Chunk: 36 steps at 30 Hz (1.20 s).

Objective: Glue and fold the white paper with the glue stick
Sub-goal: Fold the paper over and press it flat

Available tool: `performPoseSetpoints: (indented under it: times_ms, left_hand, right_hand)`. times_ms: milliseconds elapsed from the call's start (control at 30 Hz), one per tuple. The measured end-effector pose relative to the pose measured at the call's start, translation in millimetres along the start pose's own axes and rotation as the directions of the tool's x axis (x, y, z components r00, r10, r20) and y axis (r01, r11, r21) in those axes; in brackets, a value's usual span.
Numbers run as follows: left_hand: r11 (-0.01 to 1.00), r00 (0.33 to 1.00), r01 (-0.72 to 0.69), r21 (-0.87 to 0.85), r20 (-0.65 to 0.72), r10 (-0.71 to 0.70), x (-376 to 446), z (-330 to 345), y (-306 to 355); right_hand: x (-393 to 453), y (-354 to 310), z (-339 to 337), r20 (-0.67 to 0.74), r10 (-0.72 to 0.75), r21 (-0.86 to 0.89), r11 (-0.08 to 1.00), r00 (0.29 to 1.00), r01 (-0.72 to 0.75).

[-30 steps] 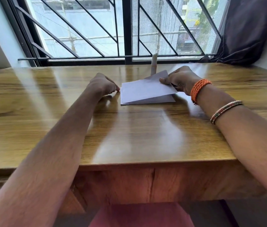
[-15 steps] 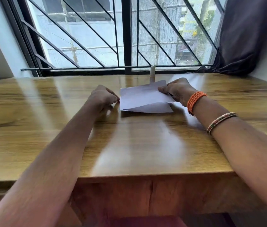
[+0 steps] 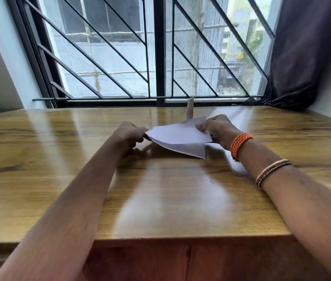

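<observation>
Both hands hold the folded white paper just above the wooden tabletop, near its far side. The left hand pinches the paper's left corner with curled fingers; the right hand pinches the right edge, an orange bracelet on that wrist. The paper's lower flap hangs down towards the wood. Behind it, a glue stick stands upright near the barred window.
</observation>
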State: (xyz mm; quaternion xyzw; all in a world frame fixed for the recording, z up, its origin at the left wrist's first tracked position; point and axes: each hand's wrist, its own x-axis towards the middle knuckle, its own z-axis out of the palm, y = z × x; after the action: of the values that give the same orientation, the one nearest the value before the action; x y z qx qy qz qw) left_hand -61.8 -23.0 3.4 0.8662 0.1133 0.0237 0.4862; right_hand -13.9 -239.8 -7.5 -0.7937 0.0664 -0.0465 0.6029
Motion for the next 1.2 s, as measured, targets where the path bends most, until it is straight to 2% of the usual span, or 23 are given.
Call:
performPoseSetpoints:
  times_ms: [233,367,433,533,633,833,933,1100,1200]
  left_hand:
    - [0.996,0.995,0.083,0.009,0.048,-0.084,6,-5,-4]
    - [0.995,0.996,0.086,0.043,0.032,-0.088,6,-2,-5]
    - [0.996,0.998,0.062,0.060,0.025,-0.063,6,-3,-6]
    - [0.993,0.999,-0.037,0.109,0.018,0.036,0,-8,-5]
    - [0.986,0.993,-0.117,0.116,0.016,0.116,-6,-14,-2]
    - [0.974,0.991,-0.121,0.189,-0.038,0.131,1,-12,-1]
    - [0.957,0.978,-0.193,0.216,-0.031,0.204,2,-9,0]
    - [0.855,0.982,-0.179,0.487,0.042,0.182,-1,-9,-4]
    - [0.814,0.973,-0.227,0.535,0.085,0.216,1,-12,-10]
  right_hand:
    - [-9,-4,6,0.044,-0.051,-0.006,0.999,0.998,0.051]
    - [-3,-2,0,-0.069,-0.091,0.039,0.995,0.993,0.094]
    - [-1,-2,-4,-0.106,-0.096,0.074,0.992,0.990,0.104]
    - [-5,-3,-5,-0.024,-0.063,0.128,0.990,0.998,0.065]
    - [-9,-5,-2,0.026,-0.051,0.103,0.994,0.998,0.048]
    - [-9,-10,-6,-0.004,0.008,0.018,1.000,1.000,-0.008]
    - [-12,-10,-7,-0.007,0.025,-0.002,1.000,1.000,-0.025]
    - [-21,-8,0,-0.010,0.025,-0.008,1.000,1.000,-0.025]
    - [-25,-7,3,-0.014,0.025,-0.008,1.000,1.000,-0.025]
